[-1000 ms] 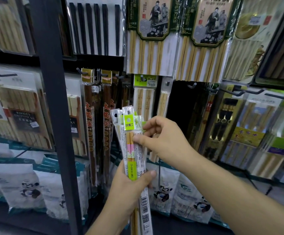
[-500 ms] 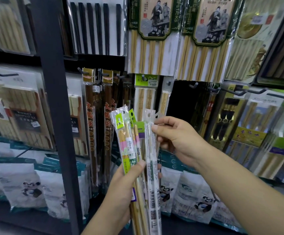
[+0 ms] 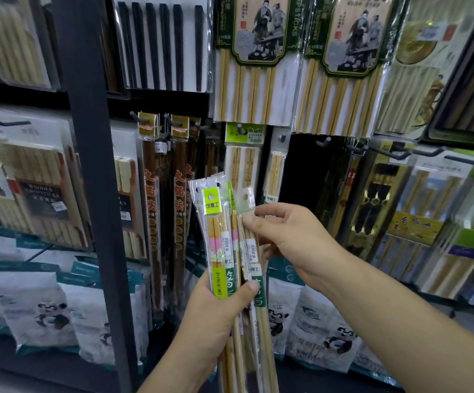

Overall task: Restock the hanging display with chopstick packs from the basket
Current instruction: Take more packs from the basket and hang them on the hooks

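My left hand [image 3: 216, 316] grips a bunch of slim chopstick packs [image 3: 216, 236] upright in front of the hanging display, thumb across their lower labels. The front pack has a lime-green header and a pink band. My right hand [image 3: 289, 239] pinches the top of one clear pack [image 3: 247, 211] at the right side of the bunch, just under its hang hole. Straight above, a peg [image 3: 240, 129] carries a green-headed bamboo pack [image 3: 243, 165], and a second peg [image 3: 282, 139] to its right holds a narrow pack [image 3: 275, 171]. The basket is out of view.
A dark upright post [image 3: 88, 165] stands to the left. Brown chopstick packs [image 3: 152, 199] hang beside the bunch. Large bamboo sets [image 3: 255, 66] hang above, boxed sets [image 3: 417, 217] on long hooks at right. Panda-printed bags [image 3: 43, 304] line the lower shelf.
My right hand first drew one clear pack out to the right of the bunch, then brought it back against the bunch's right side. The left hand tilted the bunch slightly.
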A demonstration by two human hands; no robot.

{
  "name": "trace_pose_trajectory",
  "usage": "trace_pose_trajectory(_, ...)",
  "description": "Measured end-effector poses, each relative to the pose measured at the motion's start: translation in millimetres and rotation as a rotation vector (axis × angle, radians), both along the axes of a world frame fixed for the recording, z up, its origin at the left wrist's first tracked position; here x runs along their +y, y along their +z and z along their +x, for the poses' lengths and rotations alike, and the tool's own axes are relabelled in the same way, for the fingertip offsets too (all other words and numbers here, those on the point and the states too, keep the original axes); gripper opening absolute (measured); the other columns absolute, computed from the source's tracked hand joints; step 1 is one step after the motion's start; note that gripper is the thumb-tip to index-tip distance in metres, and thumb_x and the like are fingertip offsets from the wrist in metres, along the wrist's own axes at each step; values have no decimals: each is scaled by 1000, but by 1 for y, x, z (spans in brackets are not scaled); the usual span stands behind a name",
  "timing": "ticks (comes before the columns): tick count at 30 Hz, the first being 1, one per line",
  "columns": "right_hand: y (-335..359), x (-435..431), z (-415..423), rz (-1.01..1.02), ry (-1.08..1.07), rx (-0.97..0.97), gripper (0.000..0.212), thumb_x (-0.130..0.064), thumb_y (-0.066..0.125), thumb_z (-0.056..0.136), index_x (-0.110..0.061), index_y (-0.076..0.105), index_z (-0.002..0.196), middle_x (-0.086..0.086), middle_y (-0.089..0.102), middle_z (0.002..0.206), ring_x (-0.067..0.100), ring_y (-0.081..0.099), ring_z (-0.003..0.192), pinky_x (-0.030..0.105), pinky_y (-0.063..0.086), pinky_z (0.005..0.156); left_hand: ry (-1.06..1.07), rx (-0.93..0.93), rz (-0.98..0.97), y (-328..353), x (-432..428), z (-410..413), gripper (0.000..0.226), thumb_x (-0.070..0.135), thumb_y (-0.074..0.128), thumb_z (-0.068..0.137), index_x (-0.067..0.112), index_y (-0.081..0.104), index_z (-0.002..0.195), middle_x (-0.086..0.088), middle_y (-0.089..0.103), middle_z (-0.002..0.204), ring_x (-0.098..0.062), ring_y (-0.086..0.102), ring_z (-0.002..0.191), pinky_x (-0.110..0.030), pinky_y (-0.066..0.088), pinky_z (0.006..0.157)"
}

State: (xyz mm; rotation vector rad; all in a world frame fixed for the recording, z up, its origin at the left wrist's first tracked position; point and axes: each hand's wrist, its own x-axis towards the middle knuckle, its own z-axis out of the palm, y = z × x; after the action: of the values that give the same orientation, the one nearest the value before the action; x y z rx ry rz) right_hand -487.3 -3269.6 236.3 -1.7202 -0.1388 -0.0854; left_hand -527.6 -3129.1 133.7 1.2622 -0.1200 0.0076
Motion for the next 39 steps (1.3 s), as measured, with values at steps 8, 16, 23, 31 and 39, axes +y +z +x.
trace_pose_trajectory(8,43,-12,0,30,-163,-356,2,-19,72,95,-18,72,96,3,77,84,9,68,67,20,50,53,71,18,33,-1,5,3,61,45,87,52,28,70,108,8,80,95,-6,75,87,-13,54,66)
trace_pose_trajectory(16,64,-9,8,51,-257,-330,21,-27,63,101,-16,72,86,24,71,93,18,62,65,23,48,47,88,4,63,0,5,2,51,38,91,57,21,72,102,4,80,90,-7,75,82,-9,53,61)
trace_pose_trajectory(23,66,-7,16,108,-270,-300,28,-29,62,101,-13,69,79,25,72,93,15,63,59,25,47,45,71,1,26,0,5,3,60,39,90,55,19,72,109,3,81,98,-9,76,91,-12,55,67)
trace_pose_trajectory(31,58,-7,25,-21,-373,-309,35,-31,64,101,1,68,86,-2,58,57,13,57,52,23,51,46,90,-8,31,-5,5,6,51,25,92,64,22,70,110,5,81,97,-9,76,89,-12,56,67)
trace_pose_trajectory(39,14,-6,6,-52,-300,-166,39,-45,70,93,-7,64,92,4,60,74,13,57,61,34,53,57,78,-31,41,-5,5,5,51,37,92,58,32,74,105,4,80,102,-13,76,95,-26,55,80)
